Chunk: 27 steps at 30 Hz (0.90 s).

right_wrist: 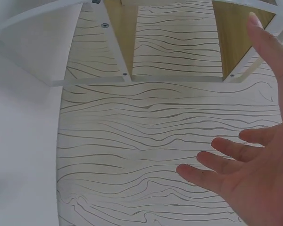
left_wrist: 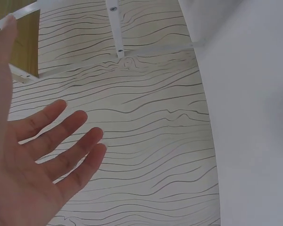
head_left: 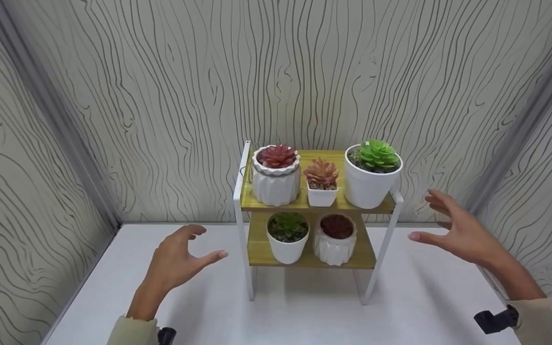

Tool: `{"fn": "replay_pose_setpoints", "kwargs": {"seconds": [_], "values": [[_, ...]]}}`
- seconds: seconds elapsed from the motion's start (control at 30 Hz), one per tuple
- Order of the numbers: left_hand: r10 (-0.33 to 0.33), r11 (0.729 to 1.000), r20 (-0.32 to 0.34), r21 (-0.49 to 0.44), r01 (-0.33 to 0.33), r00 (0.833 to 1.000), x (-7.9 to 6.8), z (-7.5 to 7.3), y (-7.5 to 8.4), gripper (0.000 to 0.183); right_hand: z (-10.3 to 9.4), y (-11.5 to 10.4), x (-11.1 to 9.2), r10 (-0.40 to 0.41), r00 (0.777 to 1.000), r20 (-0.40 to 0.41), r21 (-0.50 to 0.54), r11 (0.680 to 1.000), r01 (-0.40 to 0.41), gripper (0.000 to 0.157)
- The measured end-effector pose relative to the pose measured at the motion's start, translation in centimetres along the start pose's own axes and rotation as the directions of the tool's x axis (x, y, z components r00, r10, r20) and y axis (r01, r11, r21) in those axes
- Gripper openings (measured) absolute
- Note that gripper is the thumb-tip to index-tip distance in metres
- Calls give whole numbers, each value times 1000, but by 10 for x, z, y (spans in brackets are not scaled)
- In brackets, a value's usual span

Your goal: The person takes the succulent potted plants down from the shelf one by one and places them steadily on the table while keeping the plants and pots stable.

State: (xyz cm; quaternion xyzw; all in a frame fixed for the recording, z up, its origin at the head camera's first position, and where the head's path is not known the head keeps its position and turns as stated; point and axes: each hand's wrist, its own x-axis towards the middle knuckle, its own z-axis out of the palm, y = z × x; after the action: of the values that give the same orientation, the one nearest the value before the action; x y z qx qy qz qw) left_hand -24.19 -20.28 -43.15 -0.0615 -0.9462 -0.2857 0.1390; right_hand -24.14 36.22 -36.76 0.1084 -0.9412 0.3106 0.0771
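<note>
A two-tier plant shelf [head_left: 269, 209] with wooden boards and white metal side frames stands on the white table. On its top board are a dark red succulent in a white ribbed pot [head_left: 276, 184], a pinkish succulent in a small square pot [head_left: 322, 197] and a bright green succulent in a large white pot [head_left: 369, 187]. The lower board bears a green succulent in a white pot [head_left: 288, 250] and a dark red one in a ribbed pot [head_left: 335, 249]. My left hand [head_left: 173, 256] hovers left of the shelf, my right hand [head_left: 465, 232] right of it; both hold nothing, fingers spread from thumbs.
Wood-grain patterned panels [head_left: 180, 110] enclose the white table [head_left: 218, 316] at the back and both sides. Grey strips [head_left: 60, 120] run down the panel corners. Black devices [head_left: 495, 320] sit at both wrists, by the beige sleeves.
</note>
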Motion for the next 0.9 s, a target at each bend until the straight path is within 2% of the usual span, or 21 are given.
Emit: {"fn": "replay_pose_setpoints", "kwargs": {"seconds": [0.1,0.27,0.53,0.73,0.9], "values": [[0,997,11,-82,1,1000,0,-2,6,77,-3,-4,-2,-19,1000,-2,2,1000,19,113],[9,976,27,-219,-3,1000,-1,-3,14,67,-8,-11,-6,-55,998,-2,14,998,55,107],[26,957,18,-291,-20,999,-1,2,23,66,-21,-25,-11,-82,997,-6,-7,997,82,101],[-10,918,22,-397,18,1000,-1,7,27,63,-28,-41,-11,-126,992,-28,6,992,126,98],[-20,901,26,-433,29,999,0,10,33,61,-36,-52,-10,-139,990,-34,16,990,140,100]]}}
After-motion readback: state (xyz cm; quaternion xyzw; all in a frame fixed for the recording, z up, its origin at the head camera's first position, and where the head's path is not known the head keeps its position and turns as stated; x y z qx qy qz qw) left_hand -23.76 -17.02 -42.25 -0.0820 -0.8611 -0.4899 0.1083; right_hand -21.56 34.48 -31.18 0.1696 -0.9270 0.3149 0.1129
